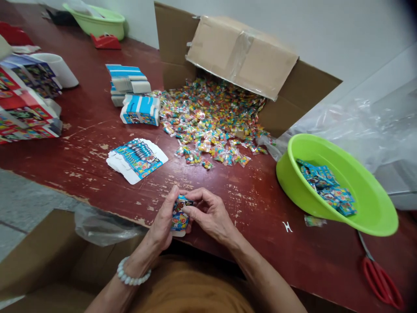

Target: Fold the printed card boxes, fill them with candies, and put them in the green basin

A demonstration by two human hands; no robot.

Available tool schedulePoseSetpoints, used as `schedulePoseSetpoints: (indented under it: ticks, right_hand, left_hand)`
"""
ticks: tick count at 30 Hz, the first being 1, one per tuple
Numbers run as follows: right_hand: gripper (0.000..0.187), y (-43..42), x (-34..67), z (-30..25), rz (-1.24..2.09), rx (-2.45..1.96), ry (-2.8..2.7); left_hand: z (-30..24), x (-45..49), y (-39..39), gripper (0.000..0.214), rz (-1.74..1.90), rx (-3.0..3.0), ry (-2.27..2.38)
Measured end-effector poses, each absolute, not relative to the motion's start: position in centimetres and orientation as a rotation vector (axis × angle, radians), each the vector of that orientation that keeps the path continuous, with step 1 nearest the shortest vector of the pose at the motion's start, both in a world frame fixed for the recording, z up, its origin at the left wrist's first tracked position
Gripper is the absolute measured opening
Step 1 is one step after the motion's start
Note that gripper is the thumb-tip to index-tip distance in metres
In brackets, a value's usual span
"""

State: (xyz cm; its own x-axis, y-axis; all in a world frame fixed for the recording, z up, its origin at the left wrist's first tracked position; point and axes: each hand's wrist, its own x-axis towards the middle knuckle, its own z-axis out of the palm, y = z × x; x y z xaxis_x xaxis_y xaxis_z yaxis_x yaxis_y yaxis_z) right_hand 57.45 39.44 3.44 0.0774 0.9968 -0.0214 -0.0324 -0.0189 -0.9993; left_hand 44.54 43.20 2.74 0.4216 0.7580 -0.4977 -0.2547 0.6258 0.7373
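Note:
At the near edge of the table, my left hand wraps round a small blue printed candy box, its white end flap showing at the bottom. My right hand pinches the same box from the other side, thumb and fingers at its upper edge. Just beyond my hands lies a fanned stack of flat blue box blanks. Past that, a pile of small clear packets of coloured candy spills from a tipped cardboard carton. Filled-looking blue boxes lie in a green basin on the right.
Bundled blue blanks stand left of the candy. Red printed cartons, a white roll, a red tape dispenser and another green basin are farther left. Red-handled scissors lie at right; an open carton sits below the table.

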Motion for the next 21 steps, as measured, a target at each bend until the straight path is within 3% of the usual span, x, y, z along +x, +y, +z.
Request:
schedulePoseSetpoints:
  ticks: [6, 9, 18, 21]
  right_hand:
    - [0.023, 40.5, 60.0, 3.8, 1.349, -1.155, -1.129]
    - [0.021, 41.2, 60.8, 4.6, 1.395, -1.146, -1.216]
    - [0.014, 41.5, 59.5, 3.7, 1.005, -1.087, -1.659]
    - [0.01, 42.4, 60.0, 3.3, 0.966, -1.095, -1.69]
  left_hand:
    - [3.4, 42.9, 42.3, 0.051, 0.517, 0.741, 0.823]
    - [3.5, 42.2, 42.3, 0.058, 0.508, 0.91, 0.757]
    - [3.3, 42.3, 43.6, 0.064, 0.623, 1.139, 0.843]
    - [3.4, 42.5, 43.8, 0.075, 0.655, 1.029, 0.901]
